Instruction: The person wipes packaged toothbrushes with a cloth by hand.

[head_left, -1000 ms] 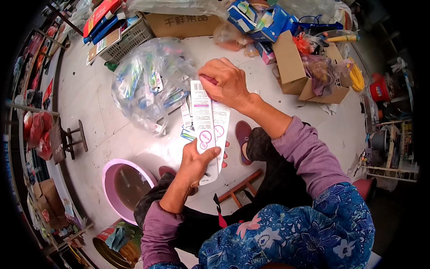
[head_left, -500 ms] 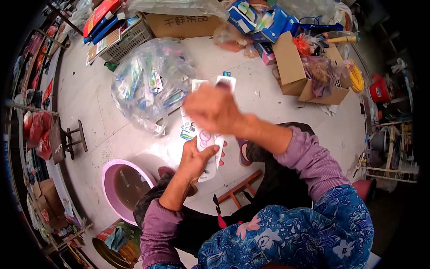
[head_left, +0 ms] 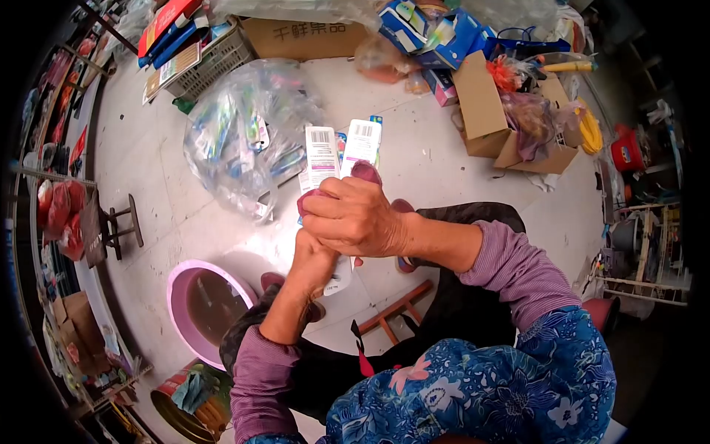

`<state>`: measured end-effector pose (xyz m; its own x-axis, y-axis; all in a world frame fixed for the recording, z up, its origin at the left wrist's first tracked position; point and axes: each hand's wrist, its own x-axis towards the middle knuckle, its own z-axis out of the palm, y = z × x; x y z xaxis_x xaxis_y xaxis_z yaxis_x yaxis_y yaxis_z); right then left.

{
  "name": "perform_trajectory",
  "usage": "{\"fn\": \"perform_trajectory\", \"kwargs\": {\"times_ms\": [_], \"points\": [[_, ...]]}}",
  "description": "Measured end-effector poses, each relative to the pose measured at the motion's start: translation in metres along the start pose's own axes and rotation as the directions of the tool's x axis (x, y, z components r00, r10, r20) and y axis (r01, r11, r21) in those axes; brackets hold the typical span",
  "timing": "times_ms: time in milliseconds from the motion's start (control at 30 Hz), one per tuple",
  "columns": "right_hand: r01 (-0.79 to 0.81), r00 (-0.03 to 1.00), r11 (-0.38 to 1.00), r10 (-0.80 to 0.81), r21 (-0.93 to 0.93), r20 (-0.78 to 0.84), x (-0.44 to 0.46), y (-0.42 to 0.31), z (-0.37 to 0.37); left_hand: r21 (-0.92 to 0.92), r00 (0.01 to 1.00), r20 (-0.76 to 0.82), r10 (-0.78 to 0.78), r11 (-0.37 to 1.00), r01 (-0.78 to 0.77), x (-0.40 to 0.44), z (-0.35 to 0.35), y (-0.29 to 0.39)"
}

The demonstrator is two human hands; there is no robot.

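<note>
My left hand (head_left: 313, 263) is closed around the lower ends of two white printed cards (head_left: 322, 155), which fan apart at the top with barcodes showing. Over the middle of the cards lies my right hand (head_left: 355, 218), its fingers curled round a dark reddish cloth (head_left: 366, 174) that sticks out at both sides of the fist. The two hands overlap, and the right one hides part of the left. Behind the cards, more blue and green packages show in part. A clear plastic bag (head_left: 237, 133) of packaged items rests on the floor just left of the cards.
A pink basin (head_left: 177, 311) of murky water stands at lower left, beside a tin with a cloth. An open cardboard box (head_left: 477, 111) sits at upper right, near blue boxes. A grey crate (head_left: 214, 68) is at upper left, and a small stool (head_left: 122, 229) at left.
My right hand has come down from the top ends of the cards to their middle, close over my left hand. The tops of the cards are now uncovered and spread apart.
</note>
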<state>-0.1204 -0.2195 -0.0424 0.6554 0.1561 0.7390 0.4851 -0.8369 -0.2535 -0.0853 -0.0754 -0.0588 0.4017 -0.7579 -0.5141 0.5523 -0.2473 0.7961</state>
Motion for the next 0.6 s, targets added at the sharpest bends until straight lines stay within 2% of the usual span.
{"fn": "perform_trajectory", "kwargs": {"times_ms": [33, 67, 133, 200, 267, 333, 367, 400, 433, 467, 533, 567, 600], "points": [[-0.016, 0.997, 0.996, 0.023, -0.088, 0.077, 0.003, 0.007, -0.009, 0.014, 0.999, -0.029, 0.045, 0.999, -0.044, -0.004, 0.006, -0.001], [-0.164, 0.986, 0.985, 0.161, -0.06, -0.053, -0.002, 0.024, 0.002, 0.033, 0.994, -0.054, 0.092, 0.995, -0.09, -0.007, 0.009, 0.0], [-0.274, 0.953, 0.957, 0.256, -0.094, -0.164, 0.004, 0.068, -0.006, 0.061, 0.995, -0.018, 0.093, 0.994, -0.092, -0.012, 0.013, 0.006], [-0.471, 0.869, 0.872, 0.432, -0.136, -0.241, 0.011, 0.085, -0.018, 0.033, 0.996, 0.001, 0.09, 0.995, -0.09, -0.016, 0.016, 0.012], [-0.437, 0.881, 0.889, 0.392, -0.139, -0.266, 0.009, 0.067, -0.012, 0.014, 0.995, -0.01, 0.101, 0.995, -0.101, -0.01, 0.013, 0.009], [-0.22, 0.974, 0.975, 0.218, -0.016, -0.067, 0.004, 0.026, -0.008, 0.003, 0.992, -0.084, 0.096, 0.995, -0.096, -0.004, 0.006, 0.004], [-0.115, 0.993, 0.992, 0.117, -0.043, 0.033, 0.003, 0.014, -0.011, -0.108, 0.996, -0.066, 0.059, 0.992, -0.066, -0.001, 0.002, 0.004], [-0.01, 0.991, 0.998, 0.018, -0.057, 0.135, 0.002, 0.006, -0.013, -0.107, 0.996, -0.069, 0.053, 0.992, -0.06, -0.003, 0.003, 0.003], [-0.028, 0.996, 0.992, 0.037, -0.122, 0.08, -0.003, 0.018, -0.007, -0.117, 0.994, -0.089, 0.067, 0.99, -0.077, -0.006, 0.006, 0.002], [-0.109, 0.986, 0.989, 0.095, -0.104, -0.137, -0.001, 0.039, 0.001, -0.126, 0.99, -0.106, 0.088, 0.987, -0.101, -0.008, 0.009, 0.003], [-0.352, 0.924, 0.919, 0.311, -0.179, -0.223, 0.002, 0.081, -0.013, -0.139, 0.991, -0.096, 0.096, 0.984, -0.109, -0.014, 0.014, 0.009], [-0.348, 0.926, 0.92, 0.307, -0.181, -0.222, 0.0, 0.082, -0.014, -0.125, 0.993, -0.079, 0.093, 0.987, -0.103, -0.014, 0.013, 0.009], [-0.417, 0.89, 0.898, 0.371, -0.144, -0.264, 0.001, 0.082, -0.015, -0.111, 0.994, -0.064, 0.092, 0.989, -0.099, -0.014, 0.012, 0.01]]}}
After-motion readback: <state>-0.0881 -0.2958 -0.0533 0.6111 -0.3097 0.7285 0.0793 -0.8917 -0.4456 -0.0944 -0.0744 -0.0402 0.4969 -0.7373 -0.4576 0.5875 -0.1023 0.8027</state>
